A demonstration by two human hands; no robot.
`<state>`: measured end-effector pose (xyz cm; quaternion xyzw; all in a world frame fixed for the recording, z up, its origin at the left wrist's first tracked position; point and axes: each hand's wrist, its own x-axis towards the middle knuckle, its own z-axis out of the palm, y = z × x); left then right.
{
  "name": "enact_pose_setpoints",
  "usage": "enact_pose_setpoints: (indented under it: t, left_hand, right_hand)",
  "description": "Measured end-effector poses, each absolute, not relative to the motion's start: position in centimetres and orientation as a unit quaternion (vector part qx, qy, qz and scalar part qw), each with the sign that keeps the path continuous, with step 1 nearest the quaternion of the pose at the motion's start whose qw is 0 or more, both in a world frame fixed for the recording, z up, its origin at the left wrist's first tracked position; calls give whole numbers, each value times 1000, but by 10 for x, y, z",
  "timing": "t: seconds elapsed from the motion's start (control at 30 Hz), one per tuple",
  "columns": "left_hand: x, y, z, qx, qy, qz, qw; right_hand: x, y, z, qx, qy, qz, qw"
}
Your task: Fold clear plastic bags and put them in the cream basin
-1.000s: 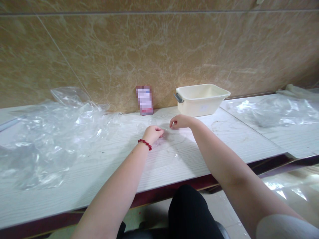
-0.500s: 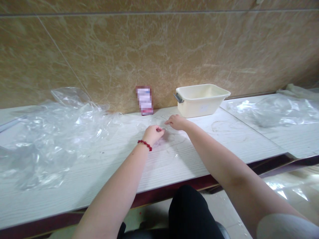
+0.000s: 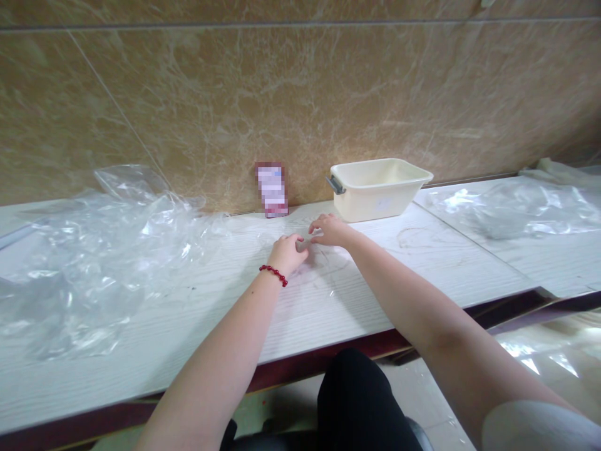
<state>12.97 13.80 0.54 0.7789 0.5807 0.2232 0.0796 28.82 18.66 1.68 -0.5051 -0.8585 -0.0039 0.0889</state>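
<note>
A sheer, clear plastic bag point(image 3: 323, 282) lies flat on the white wood-grain table, its outline hard to make out. At its far part, my left hand point(image 3: 287, 252), with a red bead bracelet at the wrist, has thumb and forefinger parted in a curve. Close beside it on the right, my right hand point(image 3: 332, 230) is bent over the plastic, thumb and fingers apart. The fingertips of both hands almost meet. Whether any thin film lies between them is hard to see.
Crumpled clear plastic bags point(image 3: 103, 250) cover the table's left side. A cream plastic bin point(image 3: 370, 203) with a grey handle stands by the marble wall, right of a propped, blurred phone-like object point(image 3: 272, 190). More clear plastic point(image 3: 526, 210) lies far right.
My left thumb and forefinger have parted from a pinch. My right fingers, pointing before, are now more curled and spread, slightly nearer the left hand. The bin and bags stay put.
</note>
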Motion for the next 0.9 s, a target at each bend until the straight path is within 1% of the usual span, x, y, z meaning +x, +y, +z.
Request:
enact_pose_setpoints:
  t: [0.13,0.23,0.4,0.5,0.6,0.77,0.9]
  left_hand:
    - [128,139,3,778,587,214,61]
    - [127,141,3,781,582,216,62]
    - [126,143,2,768,588,236,95]
    - [126,143,4,765,588,246,96]
    - [126,142,6,776,580,233,86]
    - [127,142,9,786,579,201,77]
    - [125,143,11,777,598,186,65]
  right_hand:
    - [286,192,11,-509,-853,7,113]
    - [284,193,10,-502,-857,9,111]
    - [287,187,21,-469,-876,-6,112]
    - [291,183,30,-453,-885,-8,109]
    - [293,178,38,-450,-890,-1,77]
    - [291,173,45,-454,-890,32,-17]
    - [291,171,46,-458,-886,55,-45]
